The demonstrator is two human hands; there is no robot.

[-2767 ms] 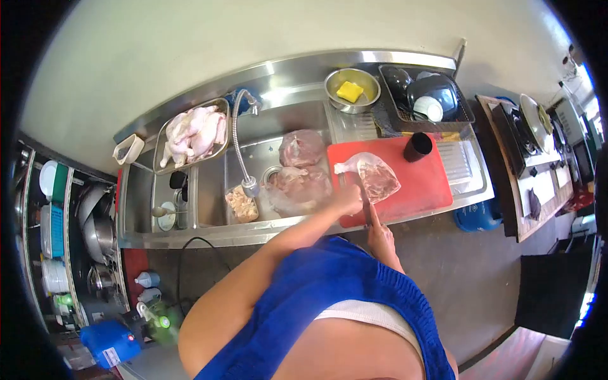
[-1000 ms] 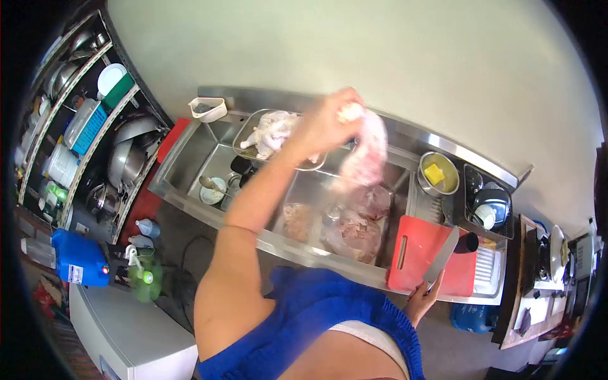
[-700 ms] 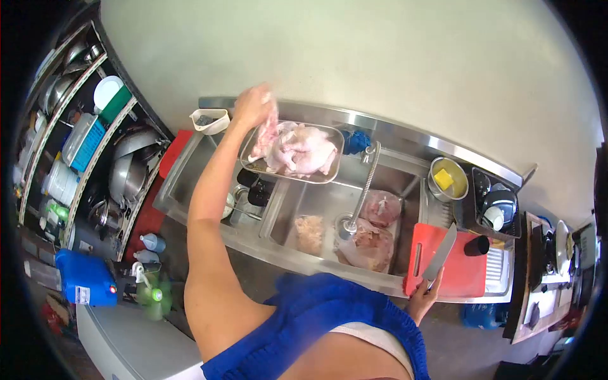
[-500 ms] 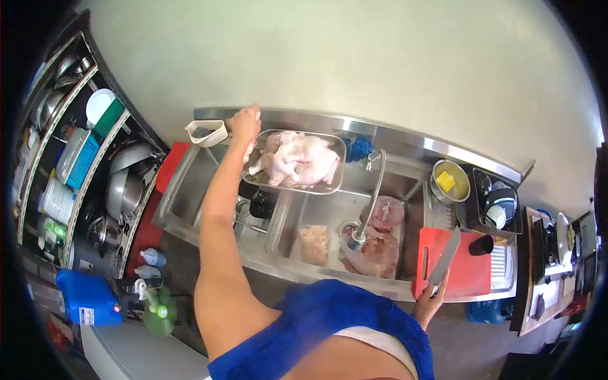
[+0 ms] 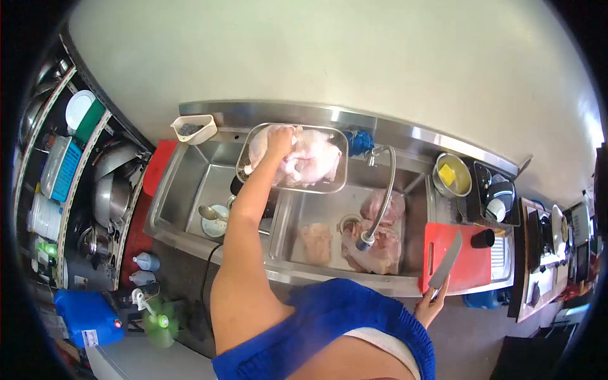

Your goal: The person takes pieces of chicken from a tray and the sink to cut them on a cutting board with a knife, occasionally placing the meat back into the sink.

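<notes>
My left hand (image 5: 281, 138) is closed on raw chicken (image 5: 310, 155) heaped in a metal tray (image 5: 345, 174); the fingertips are partly hidden. The tray rests across the sink top, over the divider. My right hand (image 5: 430, 309) grips a large kitchen knife (image 5: 448, 259) by its handle, blade pointing up and away over a red cutting board (image 5: 475, 275). More raw chicken pieces (image 5: 373, 250) lie in the right basin below the faucet (image 5: 387, 202), with a paler piece (image 5: 316, 243) to their left.
A white container (image 5: 201, 132) stands at the sink's back left corner. On the right are a metal bowl (image 5: 461, 185) with a yellow sponge, a dish rack (image 5: 506, 215) and a black cup (image 5: 482, 239). The left basin holds a dish (image 5: 214, 225) and spoon. Shelves of cookware line the left side.
My left hand has moved right and slightly nearer, from the tray's left end to over the chicken. The right hand still holds the knife over the board. The view has shifted a little.
</notes>
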